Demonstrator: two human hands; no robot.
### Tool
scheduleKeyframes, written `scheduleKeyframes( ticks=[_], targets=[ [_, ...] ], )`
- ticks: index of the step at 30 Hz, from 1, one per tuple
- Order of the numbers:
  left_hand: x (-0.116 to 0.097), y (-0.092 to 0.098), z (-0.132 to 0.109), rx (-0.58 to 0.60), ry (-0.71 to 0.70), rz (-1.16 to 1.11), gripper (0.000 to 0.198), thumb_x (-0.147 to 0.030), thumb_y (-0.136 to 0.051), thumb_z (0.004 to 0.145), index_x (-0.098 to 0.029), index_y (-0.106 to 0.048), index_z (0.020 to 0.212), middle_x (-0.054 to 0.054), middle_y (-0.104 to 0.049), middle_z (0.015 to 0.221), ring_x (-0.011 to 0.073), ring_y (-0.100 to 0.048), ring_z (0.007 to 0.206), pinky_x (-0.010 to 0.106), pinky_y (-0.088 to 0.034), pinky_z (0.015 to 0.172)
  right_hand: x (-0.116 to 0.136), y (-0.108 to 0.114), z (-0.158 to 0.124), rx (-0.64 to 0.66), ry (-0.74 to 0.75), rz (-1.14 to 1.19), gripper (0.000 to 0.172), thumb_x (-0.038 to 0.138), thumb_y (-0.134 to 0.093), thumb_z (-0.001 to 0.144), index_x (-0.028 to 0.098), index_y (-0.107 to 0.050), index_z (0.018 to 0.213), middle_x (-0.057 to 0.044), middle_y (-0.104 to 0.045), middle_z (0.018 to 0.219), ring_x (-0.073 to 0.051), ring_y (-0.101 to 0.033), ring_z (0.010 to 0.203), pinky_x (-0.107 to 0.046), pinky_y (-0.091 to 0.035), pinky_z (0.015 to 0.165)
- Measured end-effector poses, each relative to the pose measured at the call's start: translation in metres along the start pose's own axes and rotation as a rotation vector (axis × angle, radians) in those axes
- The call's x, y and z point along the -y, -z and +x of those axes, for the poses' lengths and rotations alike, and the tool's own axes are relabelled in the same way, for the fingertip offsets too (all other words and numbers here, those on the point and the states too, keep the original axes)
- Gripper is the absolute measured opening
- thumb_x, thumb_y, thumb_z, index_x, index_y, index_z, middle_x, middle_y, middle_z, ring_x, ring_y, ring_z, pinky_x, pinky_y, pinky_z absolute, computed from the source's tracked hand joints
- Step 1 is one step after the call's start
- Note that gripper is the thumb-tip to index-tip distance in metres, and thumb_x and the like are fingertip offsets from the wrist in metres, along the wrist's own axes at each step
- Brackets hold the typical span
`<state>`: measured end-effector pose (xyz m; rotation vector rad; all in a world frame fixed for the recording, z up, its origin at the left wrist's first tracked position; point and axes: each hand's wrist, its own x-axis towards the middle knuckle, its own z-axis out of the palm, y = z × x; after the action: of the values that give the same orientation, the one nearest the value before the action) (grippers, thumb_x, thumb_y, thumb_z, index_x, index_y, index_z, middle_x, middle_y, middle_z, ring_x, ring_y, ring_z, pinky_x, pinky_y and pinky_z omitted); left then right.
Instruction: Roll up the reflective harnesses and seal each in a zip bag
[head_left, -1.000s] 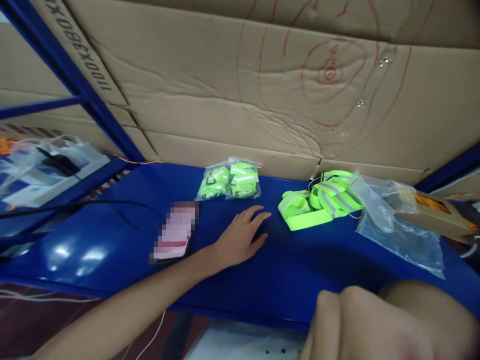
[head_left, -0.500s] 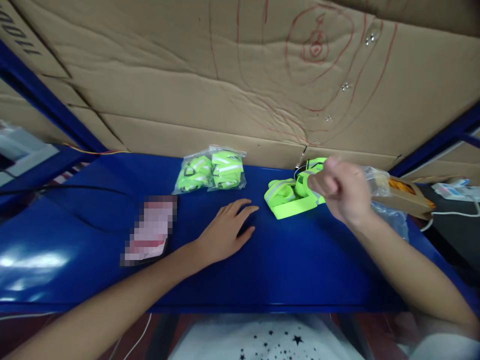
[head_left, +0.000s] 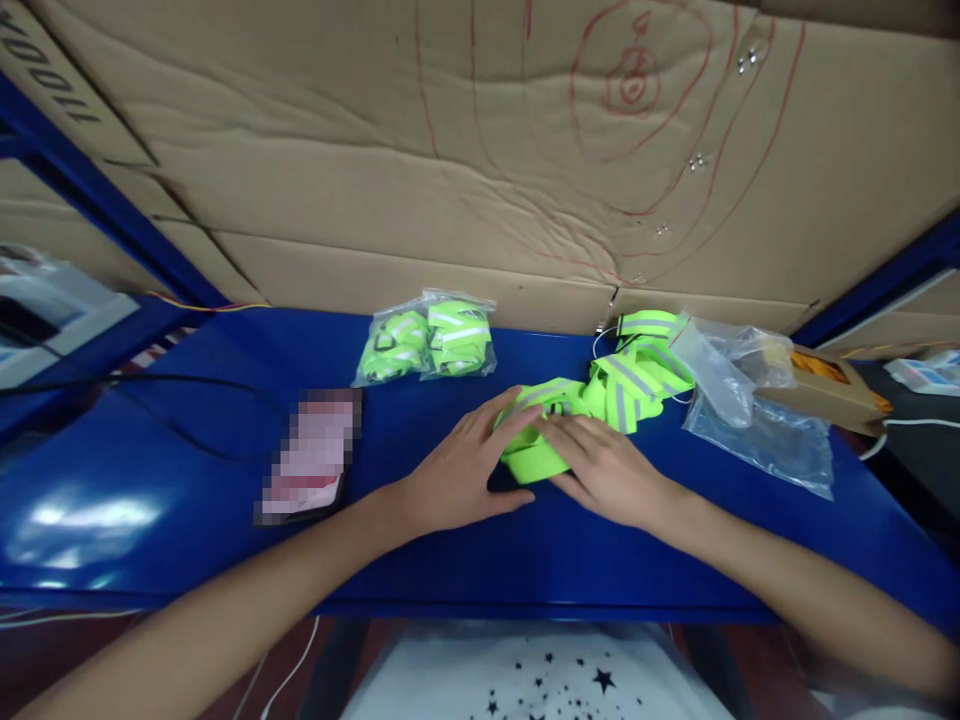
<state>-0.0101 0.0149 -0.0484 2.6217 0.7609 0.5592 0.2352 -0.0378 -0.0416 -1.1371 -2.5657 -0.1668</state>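
Observation:
A folded neon-green reflective strap [head_left: 541, 462] with grey bands lies on the blue table between my hands. My left hand [head_left: 457, 470] cups its left side, fingers over the top and thumb stretched out below. From the right, my right hand [head_left: 604, 470] grips the same bundle, its fingers bent over the top; the fingertips are partly hidden. Just behind and to the right is a looser heap of the same green reflective strap [head_left: 634, 380], touching or joined to the bundle; I cannot tell which.
Two clear bags of folded green straps [head_left: 459, 338] stand at the back. A phone with a blurred screen [head_left: 311, 455] lies at left, near a black cable [head_left: 150, 378]. Empty plastic bags [head_left: 772, 440] and an open cardboard box [head_left: 840, 395] are at right. A cardboard wall [head_left: 375, 200] closes the back.
My right hand has come down and left from its raised position onto the strap bundle. The bundle has shifted left and nearer me. My left hand has moved slightly right and now touches it.

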Motion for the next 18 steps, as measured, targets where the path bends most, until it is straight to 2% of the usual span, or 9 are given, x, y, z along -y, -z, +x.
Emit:
scheduleKeyframes(
  ticks=[2,5,8,11,13,14,16,18],
  targets=[
    [-0.001,-0.002,0.000,0.027,-0.031,0.024,0.101,-0.044,-0.081,0.078,-0.026,-0.024,0.159,0.018,-0.025,0.168,0.0386,-0.027,0.155,0.058,-0.034,0.122,0.008,-0.003,0.000,-0.021,0.078,0.111,0.060,0.032,-0.051,0.103,0.008,-0.035,0.154,-0.022,-0.061,0.138,-0.032,-0.058,0.129,-0.050,-0.054,0.106],
    [-0.002,-0.002,0.001,0.039,-0.019,0.024,0.093,-0.032,-0.079,0.076,-0.025,-0.031,0.155,0.016,-0.037,0.163,0.0375,-0.032,0.153,0.058,-0.033,0.122,0.003,-0.004,-0.002,-0.012,0.137,0.167,0.068,0.040,-0.057,0.101,0.011,-0.032,0.157,-0.020,-0.059,0.142,-0.033,-0.056,0.132,-0.051,-0.051,0.109],
    [0.003,0.004,0.002,0.042,-0.007,-0.079,0.089,-0.026,-0.076,0.076,-0.025,-0.032,0.154,0.014,-0.042,0.159,0.0344,-0.035,0.151,0.055,-0.034,0.123,-0.012,-0.002,-0.004,-0.025,0.100,0.167,0.069,0.039,-0.059,0.101,0.017,-0.029,0.159,-0.018,-0.054,0.148,-0.032,-0.052,0.137,-0.052,-0.049,0.110],
    [0.011,0.014,0.002,0.088,-0.029,-0.246,0.093,-0.025,-0.077,0.075,-0.027,-0.030,0.154,0.013,-0.042,0.159,0.0315,-0.038,0.150,0.052,-0.034,0.124,-0.023,0.002,-0.006,-0.066,0.040,0.165,0.077,0.047,-0.065,0.096,0.020,-0.029,0.159,-0.020,-0.041,0.159,-0.033,-0.039,0.148,-0.057,-0.040,0.117],
    [0.014,0.021,0.001,0.147,-0.028,-0.355,0.098,-0.025,-0.079,0.075,-0.028,-0.025,0.157,0.013,-0.041,0.160,0.0304,-0.042,0.148,0.051,-0.036,0.123,-0.026,0.003,-0.006,-0.019,0.006,0.185,0.082,0.052,-0.068,0.093,0.020,-0.031,0.159,-0.020,-0.035,0.163,-0.035,-0.033,0.152,-0.059,-0.036,0.120],
    [0.014,0.023,0.000,0.176,-0.029,-0.398,0.101,-0.026,-0.080,0.075,-0.029,-0.023,0.158,0.013,-0.039,0.161,0.0306,-0.043,0.148,0.051,-0.036,0.123,-0.026,0.004,-0.007,0.022,-0.008,0.218,0.082,0.053,-0.068,0.093,0.020,-0.033,0.158,-0.020,-0.036,0.162,-0.035,-0.035,0.151,-0.058,-0.037,0.119],
    [0.010,0.026,-0.002,0.208,-0.048,-0.445,0.105,-0.028,-0.083,0.075,-0.030,-0.021,0.159,0.014,-0.037,0.163,0.0322,-0.041,0.149,0.052,-0.035,0.123,-0.027,0.005,-0.006,0.084,-0.044,0.322,0.072,0.049,-0.066,0.095,0.020,-0.038,0.155,-0.018,-0.047,0.156,-0.032,-0.048,0.143,-0.052,-0.046,0.114],
    [0.002,0.025,-0.003,0.196,-0.079,-0.447,0.105,-0.032,-0.084,0.075,-0.031,-0.022,0.160,0.014,-0.036,0.163,0.0338,-0.038,0.151,0.053,-0.035,0.124,-0.025,0.007,-0.005,0.071,-0.097,0.439,0.058,0.040,-0.062,0.099,0.020,-0.045,0.150,-0.015,-0.061,0.143,-0.026,-0.062,0.129,-0.044,-0.053,0.106]
  ],
)
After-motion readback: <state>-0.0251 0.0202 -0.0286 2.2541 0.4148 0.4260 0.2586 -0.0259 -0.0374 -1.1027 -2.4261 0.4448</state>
